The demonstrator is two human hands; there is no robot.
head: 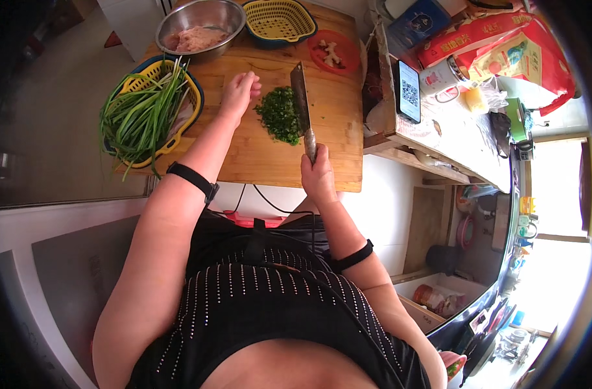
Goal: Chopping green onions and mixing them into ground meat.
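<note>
My right hand (319,176) grips the handle of a cleaver (303,104). The blade stands on edge along the right side of a pile of finely chopped greens (280,115), on a wooden board (337,160). Left of the pile, my left hand (239,95) is held with its fingers loosely curled and nothing visible in them. Long green stalks, like scallions or chives (147,114), heap over a yellow and blue basket (197,104) by my left forearm. Something pale lies under the stalks, mostly hidden.
At the back of the board stand a steel bowl (237,22) of minced meat (198,39), a yellow strainer basket (279,20) and a red plate (352,53) with ginger pieces (331,54). On the right, a cluttered shelf (451,141) holds a phone (408,92) and a mug (442,78).
</note>
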